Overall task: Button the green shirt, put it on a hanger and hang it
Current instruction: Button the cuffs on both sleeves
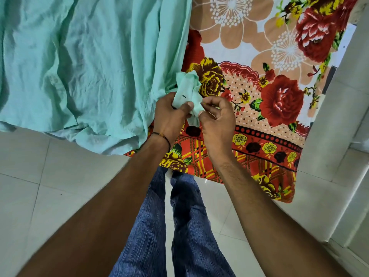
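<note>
The green shirt [85,62] lies spread and wrinkled over the left part of the bed, its lower edge hanging over the bed's front. A bunched strip of its edge rises at the shirt's right side, and a dark buttonhole shows on it. My left hand [169,114] grips this strip from the left, thumb pressed on the cloth. My right hand [217,114] pinches the same strip from the right with its fingertips. No hanger is in view.
A flowered bedsheet [265,80] in red, orange and yellow covers the bed to the right of the shirt. A white wall or frame [339,120] stands at the right. Pale floor tiles [40,186] lie below, with my legs in blue trousers [179,226].
</note>
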